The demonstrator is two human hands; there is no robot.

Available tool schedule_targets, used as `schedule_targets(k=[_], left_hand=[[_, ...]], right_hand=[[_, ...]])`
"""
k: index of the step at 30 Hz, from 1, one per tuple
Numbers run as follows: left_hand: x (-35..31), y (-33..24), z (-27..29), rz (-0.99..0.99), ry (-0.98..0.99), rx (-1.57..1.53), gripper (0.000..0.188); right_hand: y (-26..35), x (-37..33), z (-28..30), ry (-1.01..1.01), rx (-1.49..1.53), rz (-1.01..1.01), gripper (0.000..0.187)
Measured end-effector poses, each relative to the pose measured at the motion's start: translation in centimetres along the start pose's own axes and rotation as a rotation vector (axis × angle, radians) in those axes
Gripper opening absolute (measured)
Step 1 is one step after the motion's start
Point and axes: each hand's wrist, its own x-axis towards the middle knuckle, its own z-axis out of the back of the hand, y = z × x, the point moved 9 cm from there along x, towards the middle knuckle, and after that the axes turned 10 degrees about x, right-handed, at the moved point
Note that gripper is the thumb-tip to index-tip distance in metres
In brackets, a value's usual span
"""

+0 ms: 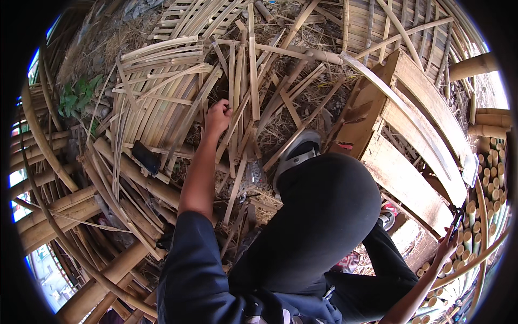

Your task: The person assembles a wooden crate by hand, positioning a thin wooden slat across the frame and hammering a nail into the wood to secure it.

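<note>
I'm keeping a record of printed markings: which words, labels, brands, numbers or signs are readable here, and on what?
None can be read.
Dark shirt: pale print at the lower edge, cut off, unreadable.
Clear plastic bottle: too small and blurred to make out any marking.
Dark-handled tool in the right hand: too small to tell.
</note>
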Motion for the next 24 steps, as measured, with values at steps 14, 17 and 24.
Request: schedule_targets(k=[14,17,24], left_hand=[[-1.8,-4.0,0.8,0.056,-0.141,0.071,0.055],[-1.7,-5.0,0.8,-0.027,-0.129,0.133,0.049],[-1.1,-5.4,0.9,0.061,-0.102,0.336,0.035]], right_hand=[[-2.5,0.3,0.4,0.020,-0.060,-0.044,0.047],[-1.8,0.3,0.0,0.024,-0.060,-0.046,0.047],[-2.3,0.1,0.5,0.000,-0.054,-0.035,0.045]])
